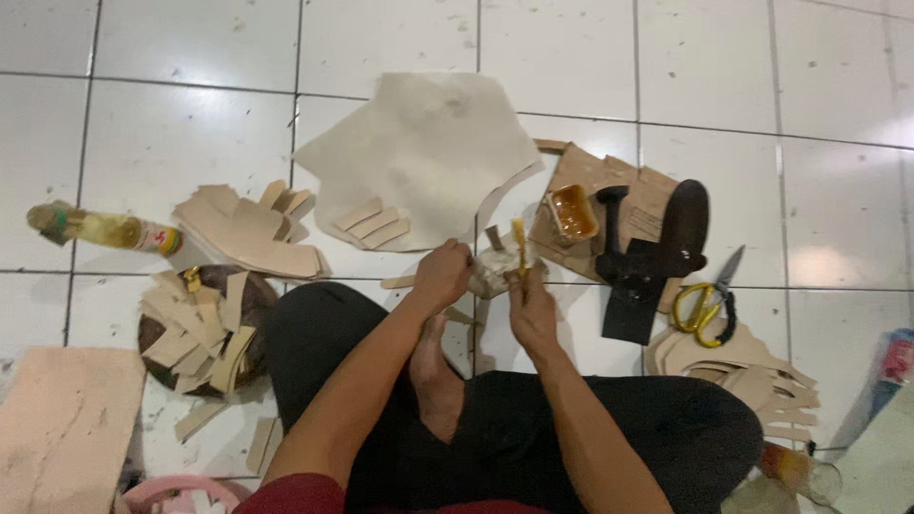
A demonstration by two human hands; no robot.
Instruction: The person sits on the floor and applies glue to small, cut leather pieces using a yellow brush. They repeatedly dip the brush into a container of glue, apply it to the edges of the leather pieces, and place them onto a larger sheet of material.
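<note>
Black trousers (571, 428) and a bare foot (438, 381) fill the bottom of the view — the person sits cross-legged on the white tile floor (666, 57). Just past the foot, the left hand (443, 274) is closed around a small pale piece (493, 271), holding it at the middle of the view. The right hand (533, 309) sits just beside it at 3 o'clock, fingers pinched on a thin brush (520, 249) with a yellow tip, and the tip touches the piece.

At 12 o'clock from the hands lies a big pale sheet (428, 143) with a few tan strips (373, 224) on it. At 2 o'clock sits a small tub (574, 211) of amber glue on brown card (590, 171), next to a black shoe form (666, 238). Yellow scissors (705, 305) lie at 3 o'clock. At 9 o'clock a stack of tan pieces (248, 233) rests on the floor — farther out lies a bottle (105, 230). At 8 o'clock a dark round bowl (205, 328) holds more strips.
</note>
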